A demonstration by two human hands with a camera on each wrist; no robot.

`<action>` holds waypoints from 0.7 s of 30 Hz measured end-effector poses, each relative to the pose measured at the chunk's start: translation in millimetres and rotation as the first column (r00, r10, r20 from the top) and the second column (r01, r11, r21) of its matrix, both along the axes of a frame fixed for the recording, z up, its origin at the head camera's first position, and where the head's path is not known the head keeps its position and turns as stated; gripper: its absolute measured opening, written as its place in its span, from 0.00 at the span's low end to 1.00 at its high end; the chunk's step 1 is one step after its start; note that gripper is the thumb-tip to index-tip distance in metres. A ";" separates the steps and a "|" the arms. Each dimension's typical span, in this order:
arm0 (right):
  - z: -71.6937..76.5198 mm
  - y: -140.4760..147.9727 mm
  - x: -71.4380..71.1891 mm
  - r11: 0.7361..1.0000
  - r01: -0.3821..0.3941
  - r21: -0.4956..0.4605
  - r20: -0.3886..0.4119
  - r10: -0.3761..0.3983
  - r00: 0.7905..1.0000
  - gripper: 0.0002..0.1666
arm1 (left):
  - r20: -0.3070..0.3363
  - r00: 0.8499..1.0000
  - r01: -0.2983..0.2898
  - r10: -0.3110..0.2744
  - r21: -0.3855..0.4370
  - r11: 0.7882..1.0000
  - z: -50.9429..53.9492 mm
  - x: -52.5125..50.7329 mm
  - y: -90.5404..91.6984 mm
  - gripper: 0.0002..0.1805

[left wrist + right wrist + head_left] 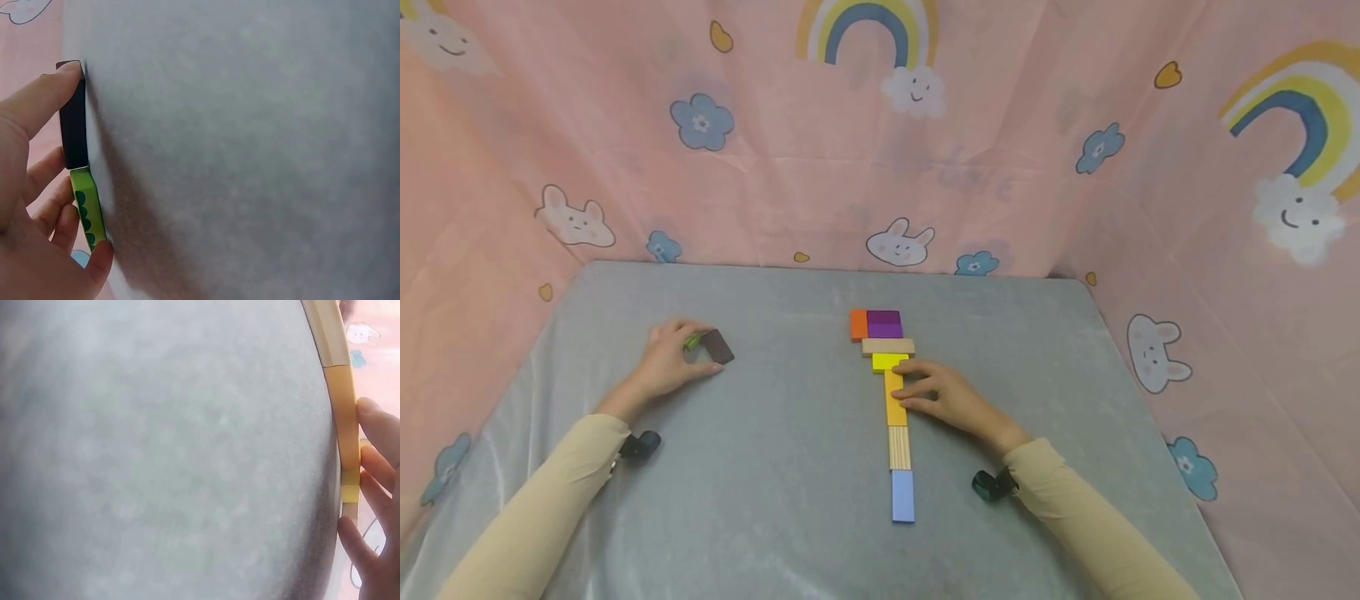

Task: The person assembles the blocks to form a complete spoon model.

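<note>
In the head view my left hand (672,360) is at the left of the grey surface, holding a dark block (718,346) and a green block (692,341). The left wrist view has the thumb on one end of the dark block (74,125) and the little finger at the far end of the green block (88,206), which has dark green scallops. Right of centre, my right hand (951,398) touches an orange-yellow block (895,410) with its fingertips. Its fingers are spread along that block's side in the right wrist view, near a small yellow block (350,492).
The orange-yellow block belongs to a column of flat blocks: orange (858,326), purple (884,324), plain wood (888,347), yellow (883,362), striped wood (899,448) and light blue (903,496). A pink patterned cloth (760,192) walls the back and sides of the grey surface (775,467).
</note>
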State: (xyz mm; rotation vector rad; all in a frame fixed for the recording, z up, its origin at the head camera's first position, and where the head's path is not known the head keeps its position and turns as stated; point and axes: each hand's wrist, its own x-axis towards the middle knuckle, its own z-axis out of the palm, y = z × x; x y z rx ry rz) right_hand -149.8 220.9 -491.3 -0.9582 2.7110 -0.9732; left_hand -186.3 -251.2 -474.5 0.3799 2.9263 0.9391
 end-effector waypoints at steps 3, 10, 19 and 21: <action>0.5 -0.2 0.2 1.000 0.003 -0.002 0.008 -0.003 1.000 0.14 | 0.000 1.000 0.003 -0.003 -0.003 1.000 0.4 -0.5 -0.2 0.36; 0.2 0.2 0.0 1.000 0.004 -0.004 0.014 -0.004 1.000 0.14 | 0.002 1.000 0.002 -0.002 -0.018 1.000 1.8 -1.0 0.0 0.36; -2.1 1.7 -0.7 1.000 -0.020 -0.014 -0.011 0.020 1.000 0.14 | 0.000 1.000 -0.006 0.006 -0.040 0.999 5.3 -0.3 2.4 0.36; -1.9 1.5 -0.9 1.000 -0.018 -0.012 -0.006 0.017 1.000 0.14 | 0.006 1.000 -0.009 0.009 -0.046 0.999 5.5 -0.1 2.7 0.36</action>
